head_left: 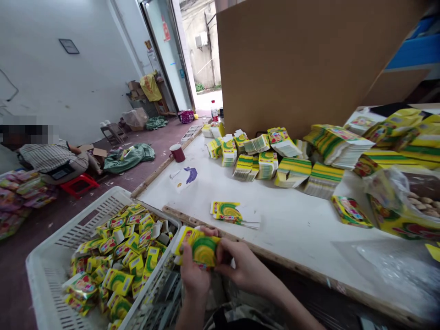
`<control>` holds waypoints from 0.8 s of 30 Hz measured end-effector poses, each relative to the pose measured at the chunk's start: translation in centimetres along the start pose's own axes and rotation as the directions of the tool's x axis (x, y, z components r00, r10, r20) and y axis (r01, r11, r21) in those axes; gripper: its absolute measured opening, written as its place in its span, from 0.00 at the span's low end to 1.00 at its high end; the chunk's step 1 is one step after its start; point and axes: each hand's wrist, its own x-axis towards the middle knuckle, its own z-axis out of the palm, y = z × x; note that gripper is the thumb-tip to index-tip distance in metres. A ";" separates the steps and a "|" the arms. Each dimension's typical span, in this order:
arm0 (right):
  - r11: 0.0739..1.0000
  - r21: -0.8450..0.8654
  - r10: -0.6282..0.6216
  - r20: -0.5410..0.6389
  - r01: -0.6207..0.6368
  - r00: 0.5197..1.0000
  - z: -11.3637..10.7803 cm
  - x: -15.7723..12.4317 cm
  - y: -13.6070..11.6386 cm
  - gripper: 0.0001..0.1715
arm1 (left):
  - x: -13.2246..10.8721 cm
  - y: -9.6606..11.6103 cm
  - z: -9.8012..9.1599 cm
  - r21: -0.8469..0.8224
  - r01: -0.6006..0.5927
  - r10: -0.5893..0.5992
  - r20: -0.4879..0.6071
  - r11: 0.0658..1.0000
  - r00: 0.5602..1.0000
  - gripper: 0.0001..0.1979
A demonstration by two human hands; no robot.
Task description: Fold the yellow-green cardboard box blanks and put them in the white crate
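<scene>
A person stands at the near edge of a white bench [295, 224], holding a small carton [201, 247], yellow with a green spiral print, in both bare hands. The left hand [193, 275] pinches it from below, thumb laid up over the printed face; the right hand [245, 270] closes its fingertips on the right end. The carton hangs just in front of the bench edge, above the near corner of a white crate [51, 261] heaped with similar cartons. Its long axis runs left to right, roughly along the bench edge, with the printed face turned up toward the holder; whether the ends are closed I cannot tell. It looks like thin printed card: very light, a little glossy, easily crushed, so it is probably best gripped at the folded edges and corners rather than across the flat panels. A few flat blanks [233, 213] lie on the bench just beyond the hands, with stacks of blanks [292, 172] farther back before a tall cardboard sheet [309, 59]. A red mug [178, 152] stands at the bench's left edge. Another person [51, 158] sits low, well apart at the left.
</scene>
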 end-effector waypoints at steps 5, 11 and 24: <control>0.972 0.234 0.004 -0.038 0.005 0.999 2.2 -0.1 -0.1 0.17 | 0.2 0.7 0.2 -0.030 -0.091 0.085 -0.162 0.995 0.983 0.22; 0.883 0.469 0.093 -0.171 -0.002 0.981 1.5 0.7 1.7 0.21 | -0.1 -0.8 -1.3 0.236 -0.028 0.042 -0.055 0.971 0.998 0.24; 0.769 -0.576 -0.364 -0.035 0.279 0.931 -3.5 -0.6 1.0 0.16 | 0.9 4.0 -2.1 0.705 -0.224 -0.018 0.318 0.673 0.948 0.52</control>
